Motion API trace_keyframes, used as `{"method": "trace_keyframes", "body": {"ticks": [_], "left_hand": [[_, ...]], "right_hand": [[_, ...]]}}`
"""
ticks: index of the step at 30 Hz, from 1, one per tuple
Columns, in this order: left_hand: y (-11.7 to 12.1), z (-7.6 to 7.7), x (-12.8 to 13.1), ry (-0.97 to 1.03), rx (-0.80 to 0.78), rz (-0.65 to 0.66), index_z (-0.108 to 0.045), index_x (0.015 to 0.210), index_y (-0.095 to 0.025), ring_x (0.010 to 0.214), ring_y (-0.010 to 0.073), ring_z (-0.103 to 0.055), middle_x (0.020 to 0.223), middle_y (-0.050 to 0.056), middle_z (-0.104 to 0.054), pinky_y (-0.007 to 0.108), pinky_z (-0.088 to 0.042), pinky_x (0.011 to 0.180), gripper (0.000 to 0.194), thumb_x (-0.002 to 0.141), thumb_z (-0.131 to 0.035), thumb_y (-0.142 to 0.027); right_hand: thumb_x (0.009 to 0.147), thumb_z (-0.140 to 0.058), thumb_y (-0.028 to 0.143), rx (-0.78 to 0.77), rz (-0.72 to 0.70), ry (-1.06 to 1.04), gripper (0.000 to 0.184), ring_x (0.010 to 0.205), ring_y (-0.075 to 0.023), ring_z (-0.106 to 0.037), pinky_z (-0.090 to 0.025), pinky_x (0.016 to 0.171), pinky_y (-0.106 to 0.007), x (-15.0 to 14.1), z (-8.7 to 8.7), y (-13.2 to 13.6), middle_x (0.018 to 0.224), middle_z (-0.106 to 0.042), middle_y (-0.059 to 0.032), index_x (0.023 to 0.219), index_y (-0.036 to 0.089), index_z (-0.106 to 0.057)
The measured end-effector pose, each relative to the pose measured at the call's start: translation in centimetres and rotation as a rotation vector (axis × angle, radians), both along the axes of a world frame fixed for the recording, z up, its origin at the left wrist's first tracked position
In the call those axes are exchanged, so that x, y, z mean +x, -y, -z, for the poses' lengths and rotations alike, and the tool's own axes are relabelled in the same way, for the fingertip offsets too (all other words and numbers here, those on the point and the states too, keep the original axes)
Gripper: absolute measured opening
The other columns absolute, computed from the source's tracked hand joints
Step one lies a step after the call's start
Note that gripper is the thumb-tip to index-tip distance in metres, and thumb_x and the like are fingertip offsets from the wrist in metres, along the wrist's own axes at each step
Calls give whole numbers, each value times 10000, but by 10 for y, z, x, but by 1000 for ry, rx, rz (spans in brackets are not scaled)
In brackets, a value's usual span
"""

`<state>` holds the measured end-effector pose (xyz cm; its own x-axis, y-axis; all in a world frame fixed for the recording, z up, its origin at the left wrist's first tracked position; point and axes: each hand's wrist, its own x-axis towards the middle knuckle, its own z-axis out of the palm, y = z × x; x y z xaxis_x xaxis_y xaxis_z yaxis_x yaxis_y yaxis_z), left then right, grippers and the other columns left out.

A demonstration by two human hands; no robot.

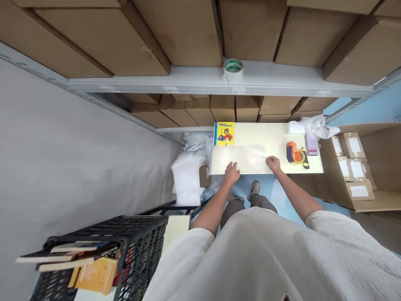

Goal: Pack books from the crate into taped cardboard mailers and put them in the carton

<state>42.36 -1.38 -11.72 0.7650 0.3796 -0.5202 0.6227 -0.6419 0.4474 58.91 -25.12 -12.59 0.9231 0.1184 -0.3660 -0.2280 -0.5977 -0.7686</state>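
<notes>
A thin, translucent whitish sheet (247, 155) lies along the front of the pale yellow table (275, 136). My left hand (232, 172) rests on its near edge with fingers apart, gripping nothing. At the sheet's right end, my right hand (273, 164) is closed in a pinch on the edge, and the sheet wrinkles there. A yellow picture book (224, 133) with a blue spine lies just behind the sheet at the table's left. To the right of my right hand are an orange tape dispenser (292, 151) with a tape roll and a black-and-yellow cutter (305, 161).
A phone-like purple item (312, 144) and crumpled white wrap (319, 126) sit at the table's right. Shelves of cardboard boxes (250, 31) overhang the back, with a tape roll (233, 70). An open carton (385, 167) stands right; a black crate (140, 251) of books stands lower left.
</notes>
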Motion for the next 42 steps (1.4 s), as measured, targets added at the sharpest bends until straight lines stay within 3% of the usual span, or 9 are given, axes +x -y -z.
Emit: {"method": "trace_keyframes", "body": {"ticks": [4,7,11,14,21,28,31,35,42], "left_hand": [[10,7,4,-68,30,40,-521,1637,-189,1675,348,-341,1795,182,-374,493,-351,1329,664,987,-608,-293],[11,9,3,-70,43,46,-528,1628,-195,1680,352,-330,1805,179,-357,495,-357,1327,679,966,-635,-303],[5,9,0,-34,23,52,-544,1618,-208,1663,359,-364,1776,174,-415,519,-358,1332,696,936,-652,-289],[-4,9,1,-7,5,48,-551,1615,-213,1642,339,-397,1726,150,-498,506,-357,1336,677,943,-616,-261],[-55,4,6,26,38,-39,-538,1608,-146,1621,352,-419,1760,198,-415,489,-367,1327,646,967,-571,-218],[-109,4,19,126,71,50,-326,1753,-174,1615,418,-378,1875,154,-142,528,-407,1287,829,972,-590,-262],[-117,6,25,77,94,143,-257,1784,-221,1617,396,-361,1893,105,-66,514,-427,1266,870,978,-584,-266],[-119,9,29,9,125,196,-195,1800,-257,1601,374,-374,1895,79,-80,521,-437,1250,909,975,-574,-258],[-127,14,29,12,110,264,-189,1802,-286,1597,391,-370,1891,77,-111,535,-446,1242,994,914,-634,-255]], "right_hand": [[849,-574,298,-227,-63,30,328,984,-292,-704,-583,954,-431,3,6,19,1033,-755,-126,1108,175,-733],[916,-540,234,-325,-300,194,459,1215,-343,-647,-534,1080,-468,-4,5,14,1340,-676,-203,1338,147,-699],[967,-529,216,-286,-681,204,467,1290,-346,-596,-490,1133,-458,-15,5,-9,1427,-640,-184,1393,167,-712],[975,-551,224,-326,-754,123,482,1301,-347,-587,-495,1113,-457,-17,9,-22,1485,-624,-168,1428,189,-712],[942,-575,201,-407,-598,49,451,1248,-351,-642,-529,1100,-475,-9,9,-57,1405,-674,-183,1357,186,-752],[877,-652,240,-54,-309,-90,394,1109,-249,-728,-561,1109,-426,21,0,-173,1265,-777,-94,1253,220,-769],[875,-676,267,32,-142,-219,419,1222,-241,-718,-553,1126,-397,37,-5,-216,1330,-779,-80,1283,218,-755],[866,-683,235,25,-24,-303,476,1289,-248,-701,-560,1095,-356,50,-8,-249,1445,-739,-110,1338,189,-733],[836,-731,164,-97,36,-389,351,999,-252,-761,-571,753,-274,56,-3,-283,1194,-802,-168,1185,132,-748]]}}
